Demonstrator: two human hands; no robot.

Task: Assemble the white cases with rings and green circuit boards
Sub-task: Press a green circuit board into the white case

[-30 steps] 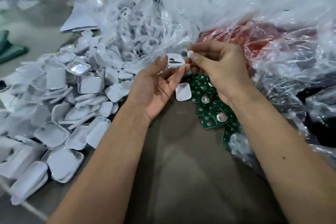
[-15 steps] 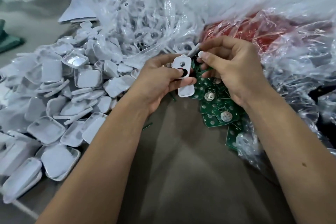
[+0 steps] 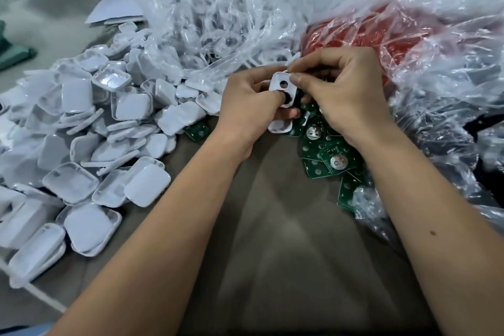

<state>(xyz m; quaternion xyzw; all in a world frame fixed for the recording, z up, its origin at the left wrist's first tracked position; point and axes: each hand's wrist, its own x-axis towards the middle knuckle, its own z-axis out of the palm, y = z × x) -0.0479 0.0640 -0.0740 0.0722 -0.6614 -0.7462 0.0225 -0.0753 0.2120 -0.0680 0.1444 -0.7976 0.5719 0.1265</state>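
**Head view: both hands on one white case above the circuit boards**

Head view, from the left: a large heap of white, rounded-square plastic case shells (image 3: pixel 81 128) lies spread over the grey-brown cloth-covered bench (image 3: pixel 286 240), some hollow side up, some face down. Behind the heap, a clear crumpled plastic bag of white ring-shaped parts (image 3: pixel 201 27) lies open toward the middle of the bench.

In the centre, the left hand (image 3: pixel 245 109) holds a small white rectangular plastic case with two round holes (image 3: pixel 282 84); its thumb is curled over the lower hole and its other fingers wrap behind the case. The case is held tilted, in the air, just above the near edge of the boards. The right hand (image 3: pixel 341 95) meets it from the right: thumb and forefinger are pinched together at the case's upper right edge, the remaining fingers curled in. Whether a small part sits between those fingertips cannot be told. Another white case shell (image 3: pixel 279 126) lies on the bench just below the left hand's fingers.

Below and right of the hands, a pile of green square circuit boards with round silver button contacts (image 3: pixel 330 158) lies on the bench, partly under the right wrist; one stray green board (image 3: pixel 197 130) lies beside the white heap. Farther right, clear plastic sheeting covers a red bag (image 3: pixel 368 33).
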